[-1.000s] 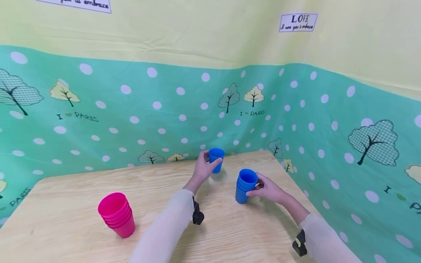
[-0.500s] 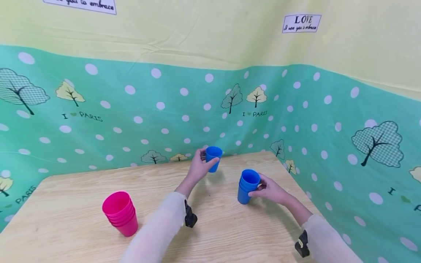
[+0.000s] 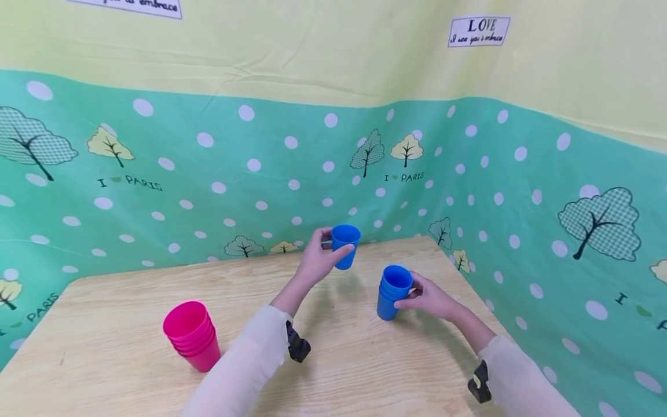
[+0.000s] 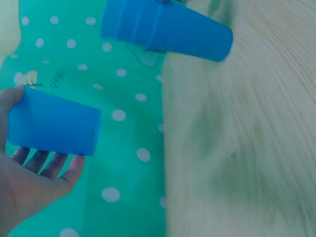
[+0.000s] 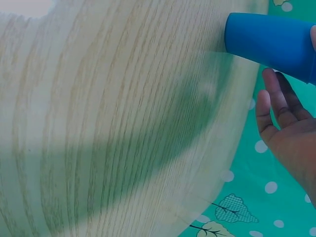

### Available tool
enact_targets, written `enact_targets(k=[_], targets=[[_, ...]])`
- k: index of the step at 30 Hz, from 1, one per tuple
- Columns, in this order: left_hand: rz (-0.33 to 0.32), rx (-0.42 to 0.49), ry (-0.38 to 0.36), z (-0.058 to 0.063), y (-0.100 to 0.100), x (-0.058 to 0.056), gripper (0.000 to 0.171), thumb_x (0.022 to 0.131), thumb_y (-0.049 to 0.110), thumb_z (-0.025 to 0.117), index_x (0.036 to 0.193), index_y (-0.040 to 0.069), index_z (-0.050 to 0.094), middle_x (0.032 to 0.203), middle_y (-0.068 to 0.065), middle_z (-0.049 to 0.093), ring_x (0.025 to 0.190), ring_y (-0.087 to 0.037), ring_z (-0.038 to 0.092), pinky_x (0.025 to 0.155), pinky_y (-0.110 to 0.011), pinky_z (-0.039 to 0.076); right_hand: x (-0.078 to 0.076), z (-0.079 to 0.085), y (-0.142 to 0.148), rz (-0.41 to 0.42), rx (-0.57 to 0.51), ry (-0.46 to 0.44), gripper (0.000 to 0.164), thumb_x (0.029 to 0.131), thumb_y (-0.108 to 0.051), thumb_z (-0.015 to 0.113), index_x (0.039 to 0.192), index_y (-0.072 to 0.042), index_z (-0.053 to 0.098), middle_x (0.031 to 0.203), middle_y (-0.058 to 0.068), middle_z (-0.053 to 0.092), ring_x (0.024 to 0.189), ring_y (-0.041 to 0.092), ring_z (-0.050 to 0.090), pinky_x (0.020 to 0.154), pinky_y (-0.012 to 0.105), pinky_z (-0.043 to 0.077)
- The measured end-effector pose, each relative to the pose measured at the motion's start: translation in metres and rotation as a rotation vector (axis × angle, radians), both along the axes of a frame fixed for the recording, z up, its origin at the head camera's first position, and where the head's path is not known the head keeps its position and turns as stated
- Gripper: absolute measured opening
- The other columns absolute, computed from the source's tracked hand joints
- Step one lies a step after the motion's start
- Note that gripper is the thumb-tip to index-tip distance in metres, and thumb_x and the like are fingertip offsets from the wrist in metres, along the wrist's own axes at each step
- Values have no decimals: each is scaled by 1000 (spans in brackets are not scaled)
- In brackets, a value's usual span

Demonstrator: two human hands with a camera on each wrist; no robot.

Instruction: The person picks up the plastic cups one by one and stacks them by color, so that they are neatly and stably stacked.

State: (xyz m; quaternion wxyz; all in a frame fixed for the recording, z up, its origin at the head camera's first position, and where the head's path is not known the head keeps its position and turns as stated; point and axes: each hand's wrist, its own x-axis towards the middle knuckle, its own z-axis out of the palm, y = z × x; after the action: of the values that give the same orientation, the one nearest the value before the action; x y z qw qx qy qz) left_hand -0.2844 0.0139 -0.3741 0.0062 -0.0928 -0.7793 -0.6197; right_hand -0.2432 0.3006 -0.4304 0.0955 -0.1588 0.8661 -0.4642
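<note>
My left hand [image 3: 319, 259] grips a single blue cup [image 4: 54, 122] by its side, thumb across the front and fingers behind. That cup is upright in the head view and raised over the far part of the table, its shadow below it. To its right and nearer, my right hand [image 3: 429, 296] holds a stack of blue cups [image 3: 388, 301], thumb on the near side. The stack stands upright, several rims showing one above another. In the right wrist view the stack's lower part [image 5: 269, 42] appears beside the fingers.
A stack of pink cups [image 3: 200, 347] stands on the left of the wooden table [image 3: 120, 307], close to the left sleeve [image 3: 245, 359]. A green and yellow patterned cloth [image 3: 281, 168] hangs behind the table and along its right side.
My left hand has lifted its blue cup up off the far part of the table, lately shifting it slightly right. My right hand and its stack keep about the same place.
</note>
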Motion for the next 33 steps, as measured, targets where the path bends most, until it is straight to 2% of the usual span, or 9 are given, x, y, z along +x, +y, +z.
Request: enact_targets(k=[6,12,18,24,33], targets=[[-58,11,33,19,13,14,72,78,47,72,134,14,41,130,-7,51,117,-27,54,94,-46,48,2,-2,1,-30,5,-19,71,77,-25,77,136,-8,42,122,15,56,95,23,55,79,32,48],[-114,13,73,36,31,27,71,78,45,72,135,16,41,126,-5,54,114,-25,55,91,-41,50,5,0,2,-27,8,-25,68,78,-25,76,134,-8,42,120,15,57,94,25,55,78,33,48],[-160,7,83,45,47,32,71,79,43,72,137,18,39,127,-7,53,114,-25,55,89,-40,51,5,1,1,-17,3,-41,66,79,-25,75,134,-8,42,121,15,56,95,26,54,78,34,48],[-217,4,88,42,62,33,73,80,44,71,139,20,37,129,-6,52,114,-25,54,85,-38,53,4,1,1,-9,14,-47,70,81,-27,73,138,-8,38,127,16,54,101,26,55,81,33,49],[-252,-31,94,23,76,33,70,79,45,71,138,22,42,126,-2,55,116,-23,54,92,-43,49,1,3,0,34,-4,-27,71,84,-23,71,140,-5,33,130,22,50,102,28,58,78,32,52]])
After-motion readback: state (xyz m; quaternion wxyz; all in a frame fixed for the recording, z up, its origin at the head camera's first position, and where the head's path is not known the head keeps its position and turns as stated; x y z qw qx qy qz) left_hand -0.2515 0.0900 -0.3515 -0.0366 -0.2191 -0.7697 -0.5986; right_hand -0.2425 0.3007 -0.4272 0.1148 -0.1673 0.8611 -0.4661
